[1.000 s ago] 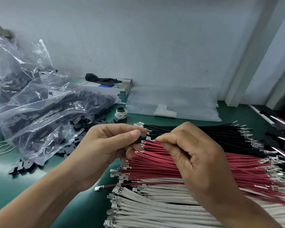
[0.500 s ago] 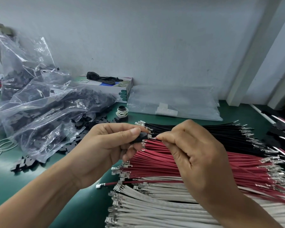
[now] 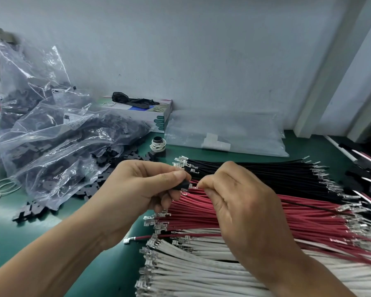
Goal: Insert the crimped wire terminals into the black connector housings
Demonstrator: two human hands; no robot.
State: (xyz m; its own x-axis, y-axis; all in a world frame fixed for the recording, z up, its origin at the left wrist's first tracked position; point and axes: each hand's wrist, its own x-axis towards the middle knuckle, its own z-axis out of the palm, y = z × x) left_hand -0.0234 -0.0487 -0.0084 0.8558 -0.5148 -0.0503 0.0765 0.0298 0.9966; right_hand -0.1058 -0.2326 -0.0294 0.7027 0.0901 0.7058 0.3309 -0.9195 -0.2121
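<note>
Far left, clear bags [image 3: 51,133] hold black parts. The left hand [image 3: 137,194] pinches a black connector housing [image 3: 183,186] between thumb and fingers. Touching its right end, a metal terminal [image 3: 193,187] is pinched by the right hand [image 3: 238,206], above red wires [image 3: 308,217] on the green table [image 3: 13,236].

Over a green mat [image 3: 51,236], the left hand [image 3: 137,189] pinches a small black plastic connector housing [image 3: 183,186] between thumb and forefinger. The right hand [image 3: 234,202] pinches a silver crimped terminal [image 3: 194,187] at the housing's right end. Below lie rows of black wires [image 3: 255,172], red wires [image 3: 201,213] and white wires [image 3: 191,266]. At far left sit clear plastic bags of black parts [image 3: 58,142]. A cardboard box [image 3: 156,112] stands against the wall.
</note>
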